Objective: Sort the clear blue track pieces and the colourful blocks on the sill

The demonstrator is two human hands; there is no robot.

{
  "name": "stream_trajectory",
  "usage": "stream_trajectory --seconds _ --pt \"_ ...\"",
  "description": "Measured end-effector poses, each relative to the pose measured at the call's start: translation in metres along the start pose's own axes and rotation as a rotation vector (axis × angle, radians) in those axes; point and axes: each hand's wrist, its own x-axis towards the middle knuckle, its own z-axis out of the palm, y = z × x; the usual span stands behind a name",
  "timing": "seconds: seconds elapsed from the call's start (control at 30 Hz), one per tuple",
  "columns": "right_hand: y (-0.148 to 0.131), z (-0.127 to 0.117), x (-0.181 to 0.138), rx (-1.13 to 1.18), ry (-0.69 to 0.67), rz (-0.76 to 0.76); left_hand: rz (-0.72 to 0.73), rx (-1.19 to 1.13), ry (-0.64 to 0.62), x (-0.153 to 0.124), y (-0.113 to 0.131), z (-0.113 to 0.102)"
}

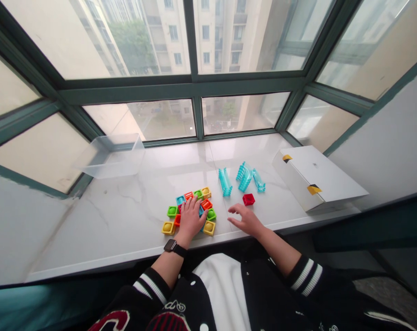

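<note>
A cluster of small square blocks (204,204) in yellow, green, red, orange and blue lies on the white marble sill (125,207). My left hand (190,219) rests flat on top of that cluster, fingers spread, a black watch on its wrist. Hovering just right of the cluster, my right hand (245,219) has its fingers apart and holds nothing. A lone red block (249,199) sits just beyond its fingertips. Three translucent blue ridged pieces (245,177) lie farther back.
A clear plastic tub (113,156) stands at the back left of the sill. A white cardboard box (314,177) with yellow tape lies at the right. Window panes and dark green frames close off the far side. My lap is below the sill's front edge.
</note>
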Motion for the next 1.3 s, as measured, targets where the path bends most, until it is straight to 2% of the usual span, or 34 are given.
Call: stream_trajectory --seconds 0.07,0.13,0.23,0.33,0.47,0.67,0.77,0.97,1.1,1.2,1.3 --pt "-0.017 0.02 0.004 -0.02 -0.175 -0.048 0.002 0.004 0.0 0.0 0.0 0.0" --pt "-0.029 0.04 0.007 -0.096 -0.26 -0.06 0.002 0.008 -0.006 0.0 0.001 -0.001" --pt "-0.039 0.063 0.011 -0.21 -0.281 -0.031 0.006 0.009 -0.012 0.0 0.001 -0.002" --pt "-0.04 0.071 0.013 -0.241 -0.258 -0.039 0.009 -0.001 -0.012 -0.001 -0.001 -0.004" --pt "-0.034 0.066 0.013 -0.185 -0.217 -0.06 0.012 -0.007 -0.018 -0.001 -0.005 -0.006" --pt "-0.024 0.046 0.01 -0.037 -0.229 -0.016 0.03 -0.002 -0.037 -0.001 -0.01 -0.009" --pt "-0.018 0.031 0.009 0.178 -0.188 0.067 0.049 -0.009 -0.052 -0.003 -0.016 -0.011" --pt "-0.002 0.001 0.003 0.704 -0.016 0.314 0.035 -0.085 -0.125 -0.001 -0.027 -0.018" --pt "-0.002 -0.004 0.003 0.9 0.049 0.382 0.077 -0.273 -0.049 0.001 -0.003 -0.042" --pt "-0.011 0.002 0.006 1.024 0.084 0.434 0.163 -0.478 -0.029 -0.003 0.026 -0.06" --pt "-0.023 0.013 0.008 1.124 0.063 0.477 0.211 -0.593 -0.024 -0.009 0.048 -0.067"
